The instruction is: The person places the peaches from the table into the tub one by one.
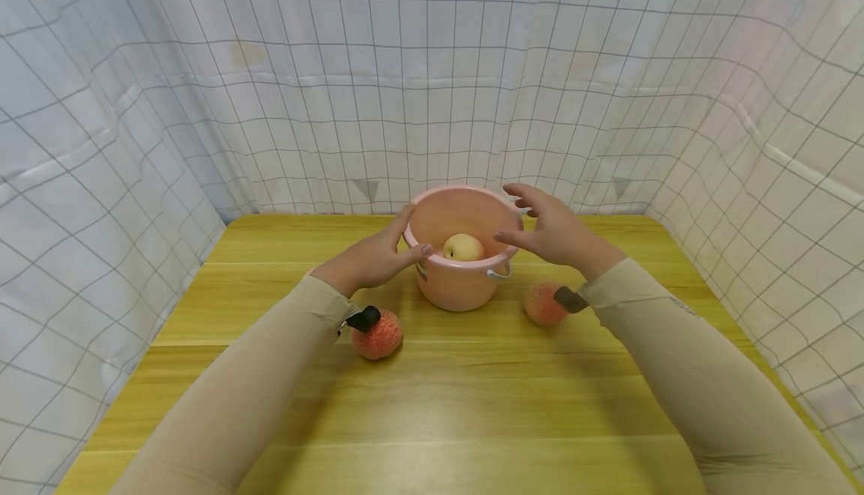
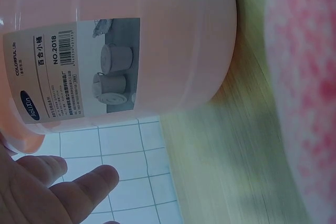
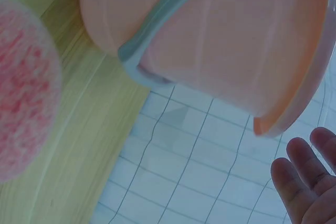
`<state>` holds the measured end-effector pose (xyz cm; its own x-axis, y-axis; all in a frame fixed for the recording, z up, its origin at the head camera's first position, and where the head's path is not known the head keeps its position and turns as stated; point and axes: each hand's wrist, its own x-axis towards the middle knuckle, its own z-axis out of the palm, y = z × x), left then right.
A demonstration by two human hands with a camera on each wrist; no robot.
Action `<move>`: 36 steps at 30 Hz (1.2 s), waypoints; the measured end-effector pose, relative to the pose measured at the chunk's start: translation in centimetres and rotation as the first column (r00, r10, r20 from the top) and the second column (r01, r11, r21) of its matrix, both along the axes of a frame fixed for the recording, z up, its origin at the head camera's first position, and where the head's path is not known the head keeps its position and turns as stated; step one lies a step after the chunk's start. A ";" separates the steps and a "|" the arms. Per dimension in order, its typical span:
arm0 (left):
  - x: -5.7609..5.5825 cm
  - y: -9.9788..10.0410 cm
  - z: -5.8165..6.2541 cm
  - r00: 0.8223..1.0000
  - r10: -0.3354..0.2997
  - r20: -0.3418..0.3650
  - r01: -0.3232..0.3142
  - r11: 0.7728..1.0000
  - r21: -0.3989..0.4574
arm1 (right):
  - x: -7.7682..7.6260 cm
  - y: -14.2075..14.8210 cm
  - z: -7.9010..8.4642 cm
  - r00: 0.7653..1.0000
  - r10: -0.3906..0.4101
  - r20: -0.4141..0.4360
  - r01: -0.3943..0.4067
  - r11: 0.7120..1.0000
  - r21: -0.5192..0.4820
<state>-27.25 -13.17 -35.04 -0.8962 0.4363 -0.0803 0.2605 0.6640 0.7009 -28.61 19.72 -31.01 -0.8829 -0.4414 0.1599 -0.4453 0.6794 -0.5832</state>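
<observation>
A pink plastic bucket (image 1: pixel 459 289) stands upright near the table's back edge, its pale handle (image 1: pixel 499 271) hanging at the front right. Inside it lies a round pale yellow fruit (image 1: pixel 463 247). My left hand (image 1: pixel 371 259) is at the bucket's left rim, thumb tip on the front of the rim; in the left wrist view its extended fingers (image 2: pixel 86 192) show beside the wall. Off the right rim, my right hand (image 1: pixel 556 232) holds nothing, thumb and fingers spread apart. The right wrist view shows its fingertips (image 3: pixel 298 153) just beyond the rim.
A mottled red round fruit (image 1: pixel 378 337) sits below my left wrist, and a similar one (image 1: pixel 544 306) below my right. The wooden table (image 1: pixel 445 420) is bounded by hanging white gridded sheets (image 1: pixel 324 105) at the back and sides. The bucket carries a printed label (image 2: pixel 44 72).
</observation>
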 end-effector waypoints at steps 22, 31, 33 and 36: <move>-0.1 0.0 -0.2 1.000 -0.004 -0.002 0.004 1.000 -0.010 | 1.0 5.3 -3.1 0.993 -0.075 0.089 0.062 0.988 0.141; -0.2 -0.1 -0.3 1.000 0.001 -0.013 -0.001 1.000 -0.015 | 1.6 6.1 -5.0 0.976 -0.090 0.196 0.052 0.980 0.191; -0.2 -0.1 -0.3 1.000 0.002 -0.013 -0.003 1.000 -0.018 | 1.6 6.3 -5.5 0.974 -0.090 0.207 0.048 0.979 0.199; -0.2 -0.1 -0.3 1.000 0.006 -0.012 -0.006 1.000 -0.023 | 1.6 6.5 -6.2 0.975 -0.075 0.209 0.032 0.978 0.205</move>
